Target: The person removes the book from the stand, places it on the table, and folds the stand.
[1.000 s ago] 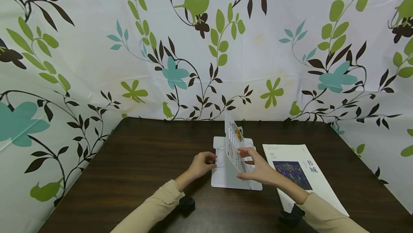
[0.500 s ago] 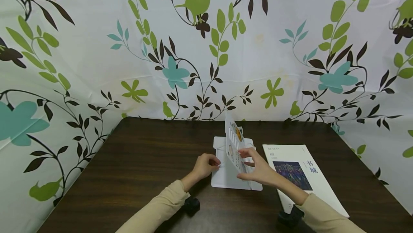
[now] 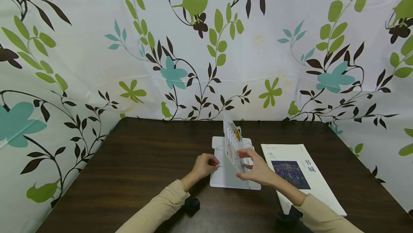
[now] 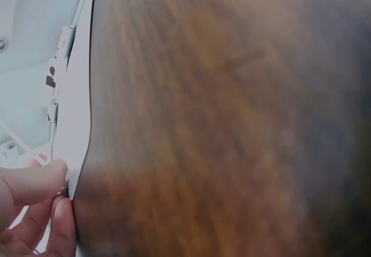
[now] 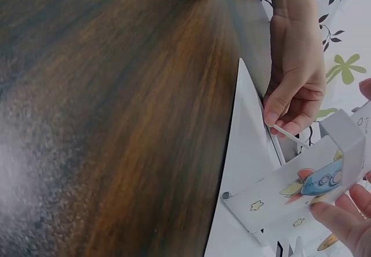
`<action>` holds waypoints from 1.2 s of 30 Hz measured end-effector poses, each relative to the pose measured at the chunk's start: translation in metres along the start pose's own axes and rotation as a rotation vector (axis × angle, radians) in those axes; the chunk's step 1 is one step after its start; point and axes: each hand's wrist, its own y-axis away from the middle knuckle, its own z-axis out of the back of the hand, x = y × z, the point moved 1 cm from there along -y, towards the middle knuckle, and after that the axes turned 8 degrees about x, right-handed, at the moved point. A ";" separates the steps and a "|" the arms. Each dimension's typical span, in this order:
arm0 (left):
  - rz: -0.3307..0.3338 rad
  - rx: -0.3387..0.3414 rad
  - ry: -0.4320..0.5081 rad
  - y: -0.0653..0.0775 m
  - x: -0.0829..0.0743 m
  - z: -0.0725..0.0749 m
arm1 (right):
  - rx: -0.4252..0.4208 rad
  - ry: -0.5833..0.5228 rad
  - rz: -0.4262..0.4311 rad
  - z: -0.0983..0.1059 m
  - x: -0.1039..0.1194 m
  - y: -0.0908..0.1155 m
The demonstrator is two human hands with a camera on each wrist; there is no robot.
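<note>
A white folding book stand has its base plate [image 3: 222, 181] on the table and its printed panel [image 3: 229, 145] raised steeply. My left hand [image 3: 201, 165] is at the base's left side, pinching the end of a thin white rod [image 5: 291, 136] between thumb and fingers. The left wrist view shows these fingertips [image 4: 57, 173] right at the plate's edge. My right hand [image 3: 259, 168] grips the raised panel from its right side, thumb near the lower edge and fingers higher up. Cartoon drawings, including a blue rocket [image 5: 324, 178], show in the right wrist view.
A white-covered book [image 3: 287, 150] with a dark picture lies right of the stand, partly under my right forearm. Dark wood table [image 3: 155, 147] surrounds both. Behind stands a patterned cloth [image 3: 251, 57] with leaves and birds. Black bands circle both wrists.
My left hand has moved a little right, over the base plate's edge, and then stayed there. The right hand and the raised panel hold their position.
</note>
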 end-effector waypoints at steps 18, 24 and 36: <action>-0.010 -0.001 -0.029 0.000 0.001 0.000 | -0.046 -0.118 0.022 0.008 -0.006 0.012; -0.001 0.006 -0.017 0.000 -0.001 0.000 | -0.080 -0.140 -0.006 0.010 -0.010 0.018; -0.011 0.000 -0.021 0.000 -0.001 0.000 | -0.074 -0.242 -0.067 0.016 -0.011 0.026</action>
